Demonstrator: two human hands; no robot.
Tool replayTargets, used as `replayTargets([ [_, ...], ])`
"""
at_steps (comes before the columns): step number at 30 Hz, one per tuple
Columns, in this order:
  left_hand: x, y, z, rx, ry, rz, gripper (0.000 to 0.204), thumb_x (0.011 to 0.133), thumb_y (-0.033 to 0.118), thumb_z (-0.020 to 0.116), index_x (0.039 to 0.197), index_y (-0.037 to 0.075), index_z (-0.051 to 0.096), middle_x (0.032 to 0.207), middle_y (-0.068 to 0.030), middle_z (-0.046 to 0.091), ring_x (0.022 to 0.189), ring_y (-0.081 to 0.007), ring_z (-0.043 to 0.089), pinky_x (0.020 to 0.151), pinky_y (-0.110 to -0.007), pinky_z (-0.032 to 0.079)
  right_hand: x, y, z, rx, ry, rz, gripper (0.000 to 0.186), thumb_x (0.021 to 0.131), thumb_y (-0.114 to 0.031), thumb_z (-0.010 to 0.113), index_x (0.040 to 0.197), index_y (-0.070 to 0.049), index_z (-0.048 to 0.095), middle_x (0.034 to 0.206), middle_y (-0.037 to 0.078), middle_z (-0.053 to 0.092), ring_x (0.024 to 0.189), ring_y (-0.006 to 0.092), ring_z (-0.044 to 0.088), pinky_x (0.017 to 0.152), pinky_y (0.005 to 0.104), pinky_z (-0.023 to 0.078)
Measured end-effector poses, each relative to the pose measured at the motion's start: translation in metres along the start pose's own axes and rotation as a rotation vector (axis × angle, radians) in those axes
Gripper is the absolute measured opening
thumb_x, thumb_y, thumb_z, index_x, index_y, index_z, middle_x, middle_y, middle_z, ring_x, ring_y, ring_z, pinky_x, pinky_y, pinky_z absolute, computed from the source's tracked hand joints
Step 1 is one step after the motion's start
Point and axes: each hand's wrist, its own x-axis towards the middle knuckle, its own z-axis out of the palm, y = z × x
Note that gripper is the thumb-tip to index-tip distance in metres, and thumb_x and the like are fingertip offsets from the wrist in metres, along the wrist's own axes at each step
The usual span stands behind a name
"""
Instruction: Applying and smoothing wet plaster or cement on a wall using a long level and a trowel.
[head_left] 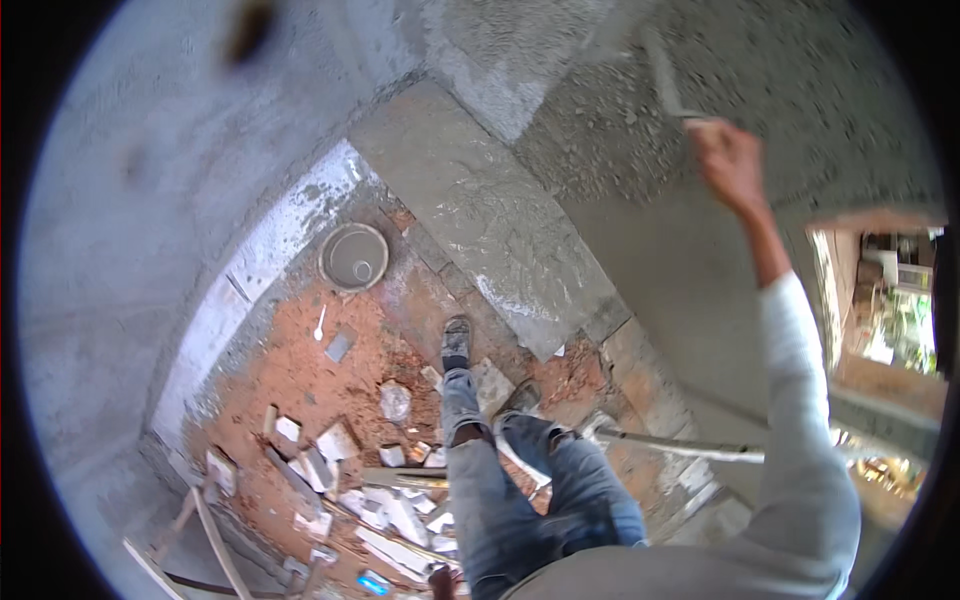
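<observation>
My right hand (pixel 727 163) is raised at the upper right with its fingers closed round the handle of a trowel (pixel 661 75). The trowel's pale, narrow blade is seen nearly edge-on and a little blurred, against the rough wet plaster (pixel 605 130) of the wall. Lower on that wall the plaster (pixel 650 265) looks smoother. At the lower edge, beside my leg, a small dark brown shape (pixel 441 581) seems to be my left hand; its fingers cannot be made out.
A round bucket (pixel 325 262) holding grey liquid stands by a cement-smeared slab (pixel 480 215) below the wall. Broken tiles and white rubble (pixel 395 515) litter the reddish floor near my legs. A pole (pixel 680 445) lies to the right, below a window opening (pixel 890 300). Wooden legs (pixel 220 545) stand lower left.
</observation>
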Motion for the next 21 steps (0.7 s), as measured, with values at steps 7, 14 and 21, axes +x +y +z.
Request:
replayTargets([
  [7, 0.09, -0.01, -0.086, -0.275, -0.155, -0.252, 0.02, 0.085, 0.031, 0.065, 0.089, 0.012, 0.07, 0.082, -0.0044, 0.071, 0.063, -0.0251, 0.065, 0.056, -0.036, 0.05, -0.104, 0.041, 0.116, 0.231, -0.17, 0.164, 0.021, 0.095, -0.022, 0.067, 0.087, -0.003, 0.067, 0.064, -0.001, 0.057, 0.066, 0.0078, 0.046, 0.057, 0.0314, 0.044],
  [14, 0.236, 0.001, -0.159, -0.843, -0.17, -1.038, 0.029, 0.094, 0.032, 0.06, 0.109, 0.009, 0.068, 0.093, -0.0099, 0.071, 0.082, -0.0208, 0.069, 0.067, -0.036, 0.053, -0.365, 0.283, 0.378, -0.455, -0.577, 0.904, 0.036, 0.09, -0.032, 0.056, 0.11, -0.001, 0.063, 0.105, 0.028, 0.069, 0.104, 0.0458, 0.065, 0.088, 0.0529, 0.052],
  [21, 0.151, -0.058, -0.151, -0.283, -0.361, -0.655, 0.024, 0.091, 0.029, 0.063, 0.096, 0.006, 0.07, 0.092, -0.0148, 0.072, 0.087, -0.0281, 0.071, 0.072, -0.043, 0.056, -0.256, 0.355, 0.54, -0.403, -0.326, 0.635, 0.039, 0.087, -0.037, 0.06, 0.09, 0.002, 0.064, 0.091, 0.029, 0.07, 0.089, 0.0467, 0.068, 0.077, 0.0535, 0.055],
])
